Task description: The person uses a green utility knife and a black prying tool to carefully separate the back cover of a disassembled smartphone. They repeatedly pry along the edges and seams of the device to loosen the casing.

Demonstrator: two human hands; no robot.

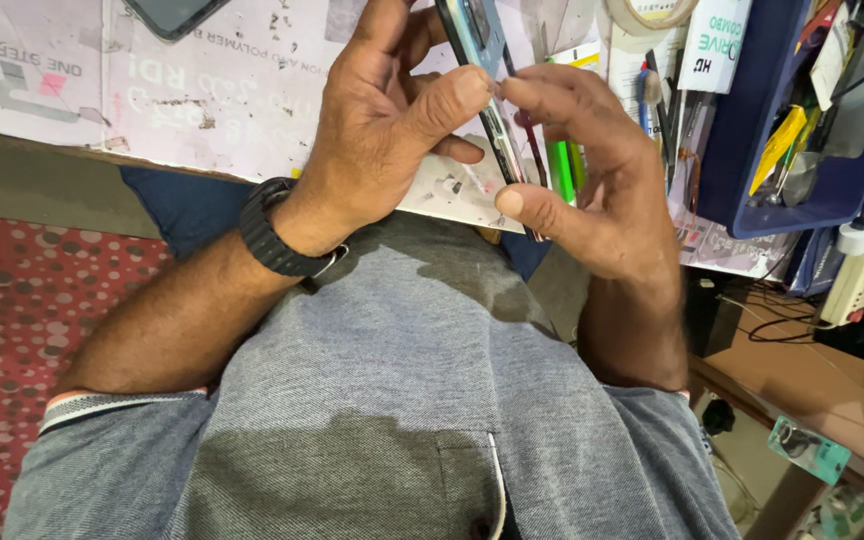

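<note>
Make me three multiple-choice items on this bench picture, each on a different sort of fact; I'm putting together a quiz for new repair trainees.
1. Where is the phone?
A. Flat on the red dotted floor
B. Held edge-on between both hands above the bench
C. Inside the blue tray

2. What colour is the wristband on the left hand?
A. Black
B. White
C. Yellow

3. How does the right hand stand?
A. Hanging free, away from the phone
B. Flat on the bench
C. Thumb and fingertips pinching the phone's edge

Answers: 1 B, both hands grip it over the paper-covered bench. 2 A, the band on that wrist is plainly black. 3 C, its fingertips press on the thin edge.
</note>
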